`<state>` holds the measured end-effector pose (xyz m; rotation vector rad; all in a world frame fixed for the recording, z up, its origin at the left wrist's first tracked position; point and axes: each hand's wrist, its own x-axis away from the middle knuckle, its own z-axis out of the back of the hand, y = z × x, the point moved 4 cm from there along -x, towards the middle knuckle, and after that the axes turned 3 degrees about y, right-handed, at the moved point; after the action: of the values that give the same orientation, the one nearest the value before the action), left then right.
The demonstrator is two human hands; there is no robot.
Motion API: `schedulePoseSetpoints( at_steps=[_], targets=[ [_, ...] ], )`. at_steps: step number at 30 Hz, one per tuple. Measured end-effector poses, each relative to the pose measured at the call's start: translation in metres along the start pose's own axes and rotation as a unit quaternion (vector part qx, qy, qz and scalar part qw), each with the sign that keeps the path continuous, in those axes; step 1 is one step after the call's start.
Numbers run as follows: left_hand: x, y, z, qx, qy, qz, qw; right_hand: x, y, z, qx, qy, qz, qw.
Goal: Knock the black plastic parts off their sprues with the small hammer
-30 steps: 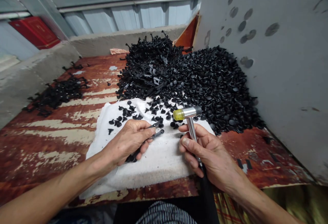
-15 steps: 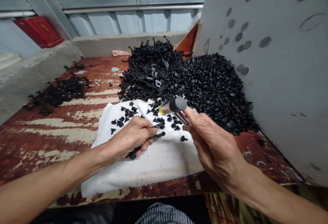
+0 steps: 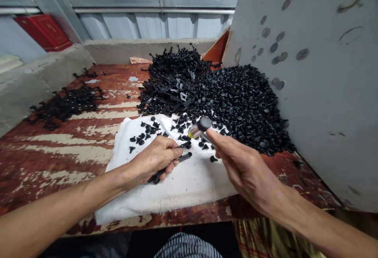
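Observation:
My left hand (image 3: 162,153) is closed around a few narrow black plastic strips (image 3: 185,156) with round ends, low over a white cloth (image 3: 203,187). Their ends stick out past my fingers on both sides. In my right hand (image 3: 240,153) is a small hammer (image 3: 198,127), its shiny head with a dark cap and a yellow band, blurred by motion. The hammer head hangs just above and right of the strips' tips. Small black mushroom-shaped plugs (image 3: 141,137) lie scattered on the cloth around the hands.
Behind the cloth rises a heap of black strips (image 3: 168,85), merging into a large heap of black plugs (image 3: 245,104). A smaller pile of black parts (image 3: 69,102) lies on the left of the worn red table (image 3: 73,152). A grey board (image 3: 319,93) stands at the right.
The hammer head has dropped slightly and tilted toward the strips, my right hand moving with it. My left hand keeps its hold. The view has shifted a little.

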<state>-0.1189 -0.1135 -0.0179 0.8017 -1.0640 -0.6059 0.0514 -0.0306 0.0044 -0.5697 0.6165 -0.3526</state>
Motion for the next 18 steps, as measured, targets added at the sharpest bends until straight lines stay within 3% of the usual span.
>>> schedulePoseSetpoints(
  at_steps=[2,5,8,12,18],
  targets=[
    [0.0,0.0,0.0,0.001,0.003,0.004,1.0,0.0,0.0,0.002,-0.018,0.028,-0.001,0.999],
    [0.003,0.001,0.0,0.046,-0.011,0.032,0.998,-0.002,-0.003,0.0,-0.038,-0.04,-0.022,0.998],
    [0.011,0.005,-0.004,0.139,-0.027,0.055,0.988,-0.008,-0.003,0.006,-0.095,-0.013,-0.108,0.99],
    [0.021,0.013,-0.017,0.22,-0.044,0.036,0.974,-0.014,0.002,-0.006,-0.227,-0.013,-0.226,0.947],
    [0.022,0.01,-0.026,0.282,-0.076,0.024,0.956,-0.016,0.007,-0.029,-0.342,-0.037,-0.323,0.882]
  ],
)
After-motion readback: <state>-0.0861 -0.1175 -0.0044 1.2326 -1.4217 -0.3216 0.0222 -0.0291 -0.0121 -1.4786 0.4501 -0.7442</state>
